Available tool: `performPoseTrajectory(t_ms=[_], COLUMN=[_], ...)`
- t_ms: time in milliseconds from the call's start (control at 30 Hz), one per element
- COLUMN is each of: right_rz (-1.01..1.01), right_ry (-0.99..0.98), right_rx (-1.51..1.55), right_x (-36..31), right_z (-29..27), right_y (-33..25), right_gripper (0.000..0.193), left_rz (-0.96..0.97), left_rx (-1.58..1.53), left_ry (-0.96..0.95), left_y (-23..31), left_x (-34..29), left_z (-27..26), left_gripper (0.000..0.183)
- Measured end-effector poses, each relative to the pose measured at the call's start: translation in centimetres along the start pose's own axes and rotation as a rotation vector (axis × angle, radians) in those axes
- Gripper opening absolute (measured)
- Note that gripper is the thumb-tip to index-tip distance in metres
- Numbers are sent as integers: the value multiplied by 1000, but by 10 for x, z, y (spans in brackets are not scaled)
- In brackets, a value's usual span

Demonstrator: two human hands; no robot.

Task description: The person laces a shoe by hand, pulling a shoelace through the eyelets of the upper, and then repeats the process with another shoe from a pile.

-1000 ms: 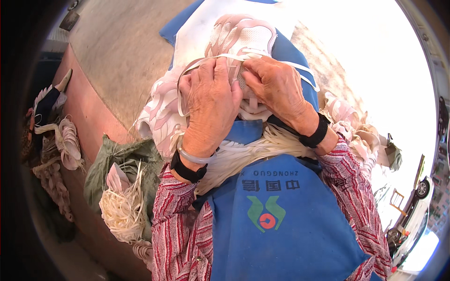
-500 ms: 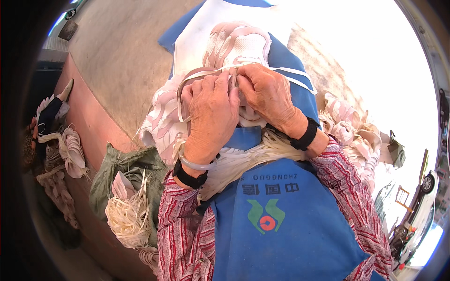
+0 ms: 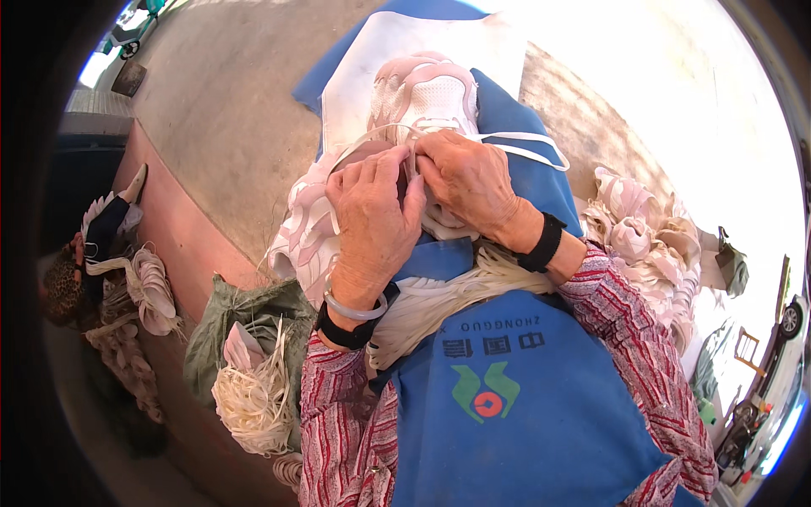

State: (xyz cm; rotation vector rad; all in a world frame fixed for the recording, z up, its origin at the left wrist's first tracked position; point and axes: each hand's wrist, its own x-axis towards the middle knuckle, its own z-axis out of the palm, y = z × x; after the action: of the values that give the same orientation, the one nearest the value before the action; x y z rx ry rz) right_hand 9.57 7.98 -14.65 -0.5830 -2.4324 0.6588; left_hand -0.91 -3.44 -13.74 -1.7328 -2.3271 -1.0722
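Observation:
On my lap lies a pale pink and white sneaker upper (image 3: pixel 435 95), its toe pointing away from me. My left hand (image 3: pixel 372 215) is closed with thumb and forefinger pinching the upper's eyelet edge. Across from it, the fingertips of my right hand (image 3: pixel 469 177) pinch a flat white shoelace (image 3: pixel 532 139) at the same edge. One lace end loops out to the right; another part curves over the upper's opening. The pinched spot is partly hidden by my fingers. More uppers (image 3: pixel 306 230) lie by my left wrist. A bundle of white laces (image 3: pixel 422 314) rests across my blue apron (image 3: pixel 549 422).
A white sheet (image 3: pixel 351 72) over blue cloth lies beneath the upper. Left of me, a green sack (image 3: pixel 207 338) holds a tangle of cream strands (image 3: pixel 253 410). Stacked uppers (image 3: pixel 646 228) lie on the right. Another person (image 3: pixel 106 232) with uppers is at far left.
The view has shifted slightly, so the scene sits a little lower and further right. Both hands stay at the eyelet edge, with the lace's curve over the opening now flatter and thinner-looking.

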Motion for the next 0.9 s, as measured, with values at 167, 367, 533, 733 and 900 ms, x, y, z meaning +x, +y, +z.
performPoseTrajectory(t_ms=[167,367,533,733,900], right_rz=[-61,-75,-33,-24,385], right_ry=[-90,-254,-649,-669,-570], right_rx=[-132,-52,614,797,612], right_x=[0,-12,-26,-51,-46], right_z=[-11,-58,-86,-94,-104], right_y=[-6,-25,-21,-16,-5], right_gripper=[11,15,7,10,13], left_rz=[23,9,309,463,-19], left_rx=[16,-90,-140,-285,-501], left_ry=[-49,23,22,-330,-575], left_y=[0,-4,-2,15,34], left_x=[1,-3,-3,-45,-49], left_z=[-3,2,-1,-11,-18], left_gripper=[44,49,23,25,22])
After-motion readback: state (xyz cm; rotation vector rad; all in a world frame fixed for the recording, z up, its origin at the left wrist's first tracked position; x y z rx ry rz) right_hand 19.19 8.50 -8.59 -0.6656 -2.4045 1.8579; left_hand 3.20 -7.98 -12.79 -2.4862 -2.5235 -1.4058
